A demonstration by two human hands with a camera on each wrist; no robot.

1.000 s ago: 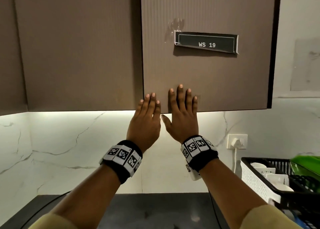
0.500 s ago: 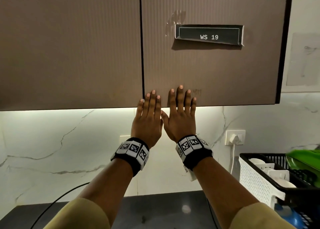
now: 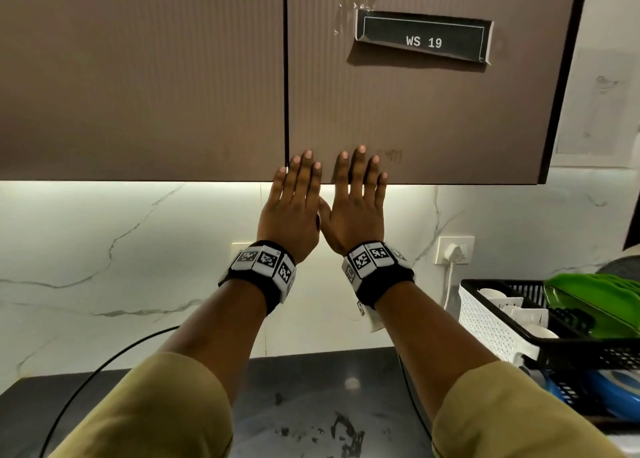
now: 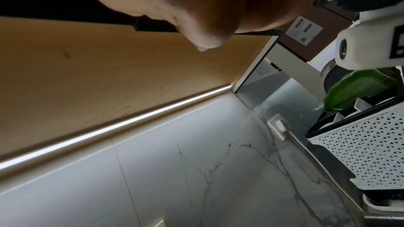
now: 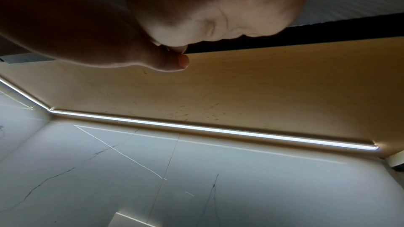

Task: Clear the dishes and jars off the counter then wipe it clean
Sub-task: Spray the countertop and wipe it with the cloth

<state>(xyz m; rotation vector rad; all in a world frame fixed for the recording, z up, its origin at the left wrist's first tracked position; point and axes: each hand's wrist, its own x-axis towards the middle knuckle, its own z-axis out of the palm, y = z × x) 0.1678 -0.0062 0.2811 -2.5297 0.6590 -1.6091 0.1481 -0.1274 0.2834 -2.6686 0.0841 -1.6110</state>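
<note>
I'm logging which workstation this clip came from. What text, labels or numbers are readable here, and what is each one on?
"WS 19": white letters on a dark label taped to the right upper cabinet door.
Square coded markers on both wristbands: patterns only, no words.
White sticker on a brown surface in the left wrist view: print too small to read.
Faint mark on the door near the right hand: illegible.

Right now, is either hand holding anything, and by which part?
Nothing is held. The left hand and right hand are raised with straight fingers at the cupboard door's lower edge; contact is unclear.
</note>
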